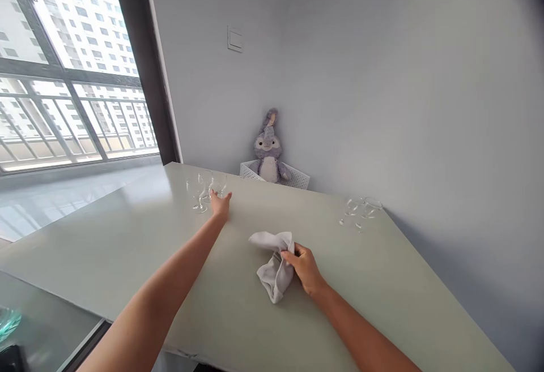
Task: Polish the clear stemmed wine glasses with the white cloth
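On the left part of the table stands a small cluster of clear stemmed glasses, among them a front glass point(196, 192) and a rear right glass point(220, 180). My left hand point(220, 205) is stretched out to the rear right glass, with thumb and fingers spread apart at its near side. Whether the fingers touch the glass is hard to make out. Closer in, my right hand point(305, 265) pinches a crumpled pale grey cloth point(276, 270) between thumb and fingers, and the cloth droops over the tabletop.
More clear stemmed glasses point(368, 209) stand at the table's point(374, 298) far right, near the wall. A plush rabbit point(268, 148) sits in a white perforated basket point(300, 177) beyond the back edge. At lower left are a glass-topped surface point(51, 315) and a greenish glass object point(7, 322).
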`<state>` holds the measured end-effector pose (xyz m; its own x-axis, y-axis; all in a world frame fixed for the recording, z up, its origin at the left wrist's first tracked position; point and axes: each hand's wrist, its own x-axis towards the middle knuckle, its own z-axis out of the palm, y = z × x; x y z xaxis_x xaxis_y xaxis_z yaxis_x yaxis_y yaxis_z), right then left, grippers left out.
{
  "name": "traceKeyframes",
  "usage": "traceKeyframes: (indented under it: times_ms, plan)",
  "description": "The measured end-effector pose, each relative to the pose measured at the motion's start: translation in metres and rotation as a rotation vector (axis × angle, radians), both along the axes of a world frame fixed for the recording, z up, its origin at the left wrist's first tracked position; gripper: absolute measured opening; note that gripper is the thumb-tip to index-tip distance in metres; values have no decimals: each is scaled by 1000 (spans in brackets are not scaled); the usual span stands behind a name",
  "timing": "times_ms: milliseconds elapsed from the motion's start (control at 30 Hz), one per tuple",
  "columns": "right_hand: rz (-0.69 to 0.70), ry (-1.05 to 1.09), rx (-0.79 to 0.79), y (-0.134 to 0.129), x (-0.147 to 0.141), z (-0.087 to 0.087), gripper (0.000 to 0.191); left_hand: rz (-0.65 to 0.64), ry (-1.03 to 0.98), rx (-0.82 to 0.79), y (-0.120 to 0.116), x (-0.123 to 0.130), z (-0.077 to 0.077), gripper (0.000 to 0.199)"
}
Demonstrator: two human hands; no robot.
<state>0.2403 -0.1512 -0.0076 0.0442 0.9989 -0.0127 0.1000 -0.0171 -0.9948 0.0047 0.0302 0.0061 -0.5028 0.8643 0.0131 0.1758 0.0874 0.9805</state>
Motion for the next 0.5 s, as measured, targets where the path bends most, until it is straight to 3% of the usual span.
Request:
traceKeyframes:
  times_ms: [100, 167, 400, 500]
  plan:
    - [-106, 416, -61, 10, 8, -2, 18, -37, 53, -31, 5, 0, 5, 62]
    - [-181, 570, -97, 17, 13, -3, 16, -67, 118, -32, 1, 3, 8, 50]
    - [-335, 644, -73, 26, 24, -2, 13, -324, 459, 168, -52, 42, 15, 29]
    - [-462, 607, 62, 21, 28, 10, 14, -441, 563, 261, -76, 60, 10, 25]
